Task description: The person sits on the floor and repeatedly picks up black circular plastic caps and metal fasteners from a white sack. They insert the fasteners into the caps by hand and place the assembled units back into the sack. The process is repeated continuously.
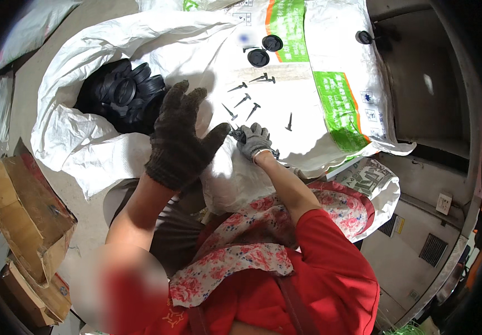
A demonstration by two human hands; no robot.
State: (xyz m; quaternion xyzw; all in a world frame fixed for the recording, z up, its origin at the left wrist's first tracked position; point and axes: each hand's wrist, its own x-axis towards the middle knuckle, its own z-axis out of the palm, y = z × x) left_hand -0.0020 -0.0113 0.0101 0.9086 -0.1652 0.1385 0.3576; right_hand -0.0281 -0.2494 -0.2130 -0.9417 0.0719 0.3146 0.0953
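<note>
My left hand, in a dark knitted glove, is open with its fingers spread. It is beside the mouth of a white woven sack holding several black round plastic rings. My right hand, in a light grey glove, is closed on a small black plastic peg, mostly covered by the fingers. Several similar pegs with flared heads lie scattered on the white sacking just beyond my hands. One lone peg rests farther right. Another black piece shows partly beside my right wrist.
Two black round caps lie at the far side of the sacking, and another round black piece is at its right edge. Cardboard boxes stand at left on the floor. A grey metal cabinet is at right.
</note>
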